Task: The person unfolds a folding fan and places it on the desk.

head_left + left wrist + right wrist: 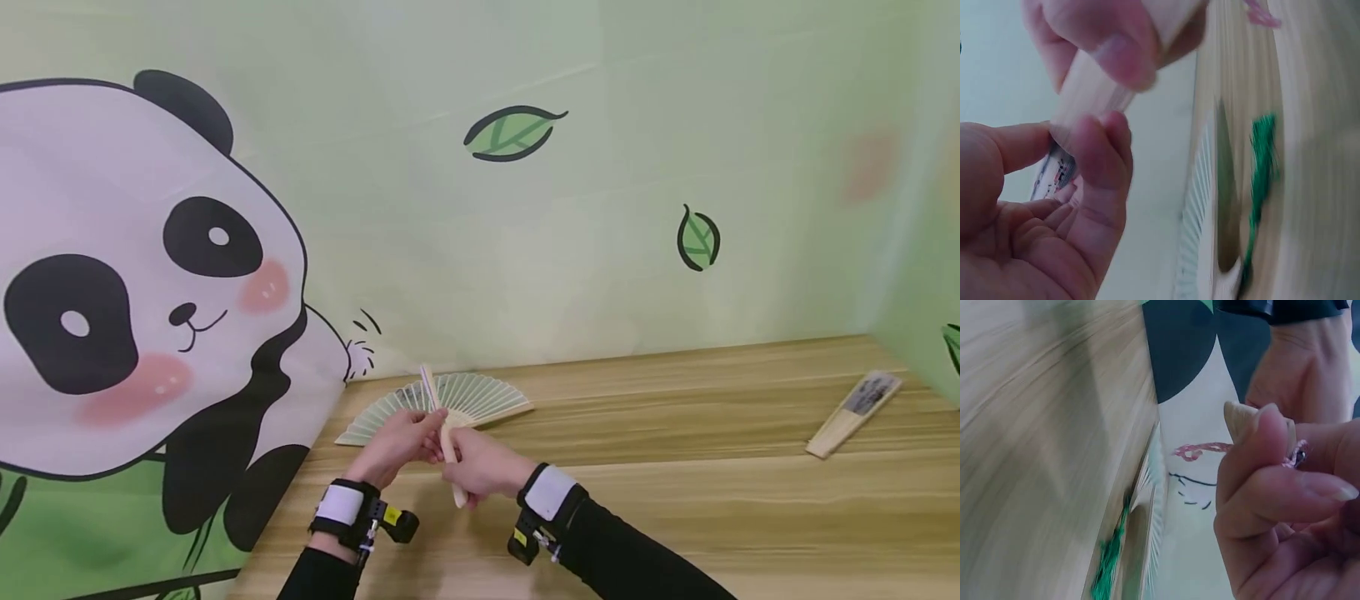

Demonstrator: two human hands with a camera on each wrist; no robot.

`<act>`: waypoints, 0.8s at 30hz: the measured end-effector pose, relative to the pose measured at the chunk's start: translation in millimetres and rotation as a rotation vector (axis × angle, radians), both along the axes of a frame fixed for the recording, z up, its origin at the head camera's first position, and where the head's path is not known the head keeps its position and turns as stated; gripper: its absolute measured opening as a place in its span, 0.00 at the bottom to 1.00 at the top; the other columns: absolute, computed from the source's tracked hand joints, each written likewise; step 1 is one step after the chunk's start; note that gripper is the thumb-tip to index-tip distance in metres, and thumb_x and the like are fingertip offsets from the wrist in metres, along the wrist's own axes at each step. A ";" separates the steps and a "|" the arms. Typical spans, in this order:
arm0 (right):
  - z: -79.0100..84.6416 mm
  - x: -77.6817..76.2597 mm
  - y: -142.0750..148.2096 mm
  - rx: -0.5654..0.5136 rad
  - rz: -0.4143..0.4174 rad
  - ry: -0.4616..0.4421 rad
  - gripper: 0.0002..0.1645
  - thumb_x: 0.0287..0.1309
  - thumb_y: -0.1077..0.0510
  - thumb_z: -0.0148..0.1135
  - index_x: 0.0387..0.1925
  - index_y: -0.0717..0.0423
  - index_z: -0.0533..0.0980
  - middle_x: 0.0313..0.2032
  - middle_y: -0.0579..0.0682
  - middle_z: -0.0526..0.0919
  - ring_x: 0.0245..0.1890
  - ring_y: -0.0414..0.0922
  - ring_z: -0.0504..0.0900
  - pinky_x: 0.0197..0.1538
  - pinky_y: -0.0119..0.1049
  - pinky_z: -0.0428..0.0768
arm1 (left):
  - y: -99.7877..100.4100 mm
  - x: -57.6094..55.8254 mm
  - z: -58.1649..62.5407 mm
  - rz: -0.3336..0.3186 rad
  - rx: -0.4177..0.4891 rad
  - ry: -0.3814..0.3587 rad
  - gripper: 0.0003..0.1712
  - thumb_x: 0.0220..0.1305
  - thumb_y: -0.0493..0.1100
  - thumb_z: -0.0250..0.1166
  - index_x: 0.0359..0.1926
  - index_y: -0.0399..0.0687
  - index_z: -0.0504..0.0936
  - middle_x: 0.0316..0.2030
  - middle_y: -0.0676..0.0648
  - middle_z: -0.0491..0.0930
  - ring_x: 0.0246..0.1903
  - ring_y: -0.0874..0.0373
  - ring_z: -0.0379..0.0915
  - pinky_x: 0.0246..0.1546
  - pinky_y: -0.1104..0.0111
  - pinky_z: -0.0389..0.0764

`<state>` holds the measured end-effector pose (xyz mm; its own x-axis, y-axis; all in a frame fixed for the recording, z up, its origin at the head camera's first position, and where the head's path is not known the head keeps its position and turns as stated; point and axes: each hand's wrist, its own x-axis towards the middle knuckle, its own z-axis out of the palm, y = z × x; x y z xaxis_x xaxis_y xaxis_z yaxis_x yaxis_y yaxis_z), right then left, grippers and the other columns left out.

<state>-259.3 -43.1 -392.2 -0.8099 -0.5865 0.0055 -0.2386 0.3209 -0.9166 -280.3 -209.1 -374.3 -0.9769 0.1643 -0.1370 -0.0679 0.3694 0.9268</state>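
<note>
Pinching the held fan (447, 440) along its upper half with the fingers of the left hand (402, 437), gripping its lower end with those of the right hand (487, 462) — raised off the worktop (637, 517), in front of the spread fan (480, 396). Seemingly done with opening one; not yet with the held fan, apparently folded, nor with the far fan (855, 414), lying folded at the right. Tight at the back, close to the backdrop (600, 267) — roomier across the worktop between right hand and far fan.
</note>
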 end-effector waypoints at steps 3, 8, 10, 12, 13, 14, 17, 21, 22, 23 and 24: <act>-2.8 1.7 12.8 -0.013 -0.025 0.013 0.09 0.60 0.70 0.55 0.41 0.60 0.69 0.19 0.52 0.73 0.11 0.44 0.74 0.13 0.31 0.74 | 14.9 -2.8 1.9 -0.021 -0.025 -0.004 0.20 0.74 0.48 0.55 0.38 0.33 0.78 0.26 0.44 0.78 0.24 0.59 0.77 0.32 0.65 0.83; -6.6 1.7 34.2 -0.031 -0.060 0.018 0.08 0.61 0.70 0.54 0.42 0.60 0.68 0.22 0.52 0.73 0.12 0.43 0.75 0.15 0.35 0.77 | 38.5 -8.3 4.5 -0.093 -0.063 0.022 0.20 0.75 0.48 0.54 0.40 0.32 0.78 0.30 0.42 0.79 0.28 0.55 0.78 0.39 0.58 0.83; -7.2 -0.2 42.8 -0.043 -0.071 0.021 0.08 0.61 0.70 0.53 0.42 0.61 0.68 0.22 0.51 0.73 0.12 0.43 0.74 0.15 0.34 0.77 | 49.2 -11.1 6.1 -0.113 -0.085 0.042 0.20 0.75 0.49 0.53 0.40 0.33 0.78 0.31 0.41 0.79 0.29 0.54 0.78 0.39 0.58 0.83; -6.4 -2.3 51.7 -0.044 -0.087 0.032 0.08 0.61 0.71 0.53 0.41 0.61 0.68 0.22 0.51 0.72 0.12 0.43 0.74 0.14 0.33 0.76 | 60.8 -14.3 7.9 -0.121 -0.103 0.063 0.21 0.75 0.49 0.53 0.39 0.33 0.78 0.30 0.42 0.79 0.29 0.55 0.78 0.39 0.57 0.83; -5.5 -3.3 56.4 -0.050 -0.096 0.037 0.08 0.61 0.71 0.52 0.41 0.61 0.68 0.21 0.52 0.72 0.11 0.43 0.74 0.14 0.32 0.75 | 66.9 -15.9 9.0 -0.118 -0.113 0.075 0.21 0.75 0.50 0.53 0.38 0.34 0.78 0.30 0.42 0.79 0.29 0.55 0.78 0.38 0.58 0.83; -4.3 -4.3 61.2 -0.050 -0.102 0.037 0.07 0.61 0.71 0.52 0.41 0.62 0.68 0.20 0.51 0.72 0.11 0.43 0.74 0.13 0.32 0.75 | 73.1 -17.6 9.9 -0.115 -0.120 0.086 0.21 0.75 0.50 0.53 0.37 0.34 0.78 0.29 0.43 0.79 0.28 0.56 0.77 0.37 0.58 0.83; -1.1 -7.3 75.7 -0.053 -0.118 0.033 0.06 0.62 0.70 0.52 0.40 0.63 0.69 0.18 0.50 0.71 0.10 0.42 0.73 0.13 0.31 0.74 | 91.0 -22.5 12.9 -0.114 -0.123 0.115 0.21 0.75 0.50 0.54 0.35 0.35 0.78 0.25 0.45 0.77 0.25 0.57 0.75 0.34 0.60 0.83; 2.6 -11.2 94.5 -0.061 -0.128 0.003 0.03 0.64 0.68 0.52 0.38 0.63 0.68 0.15 0.50 0.71 0.10 0.42 0.72 0.13 0.29 0.71 | 110.4 -29.0 14.9 -0.121 -0.091 0.119 0.20 0.74 0.50 0.55 0.34 0.36 0.78 0.23 0.47 0.76 0.23 0.58 0.74 0.29 0.66 0.81; 3.4 -12.3 99.0 -0.063 -0.130 -0.006 0.03 0.64 0.68 0.51 0.39 0.62 0.68 0.15 0.49 0.71 0.10 0.42 0.72 0.13 0.29 0.70 | 114.3 -30.6 15.2 -0.121 -0.079 0.117 0.20 0.74 0.50 0.55 0.33 0.36 0.79 0.22 0.47 0.75 0.23 0.58 0.73 0.28 0.68 0.80; 4.6 -13.2 103.3 -0.068 -0.131 -0.010 0.03 0.65 0.67 0.51 0.39 0.62 0.67 0.15 0.50 0.71 0.10 0.42 0.72 0.13 0.28 0.69 | 117.9 -32.4 15.4 -0.120 -0.065 0.114 0.20 0.74 0.50 0.55 0.33 0.37 0.78 0.22 0.48 0.75 0.23 0.58 0.73 0.28 0.68 0.79; 5.6 -14.3 107.4 -0.077 -0.127 -0.014 0.03 0.65 0.67 0.51 0.40 0.62 0.67 0.15 0.50 0.71 0.10 0.42 0.72 0.13 0.28 0.68 | 121.4 -34.2 15.3 -0.120 -0.052 0.114 0.20 0.74 0.51 0.55 0.33 0.37 0.78 0.22 0.48 0.74 0.23 0.58 0.73 0.28 0.69 0.79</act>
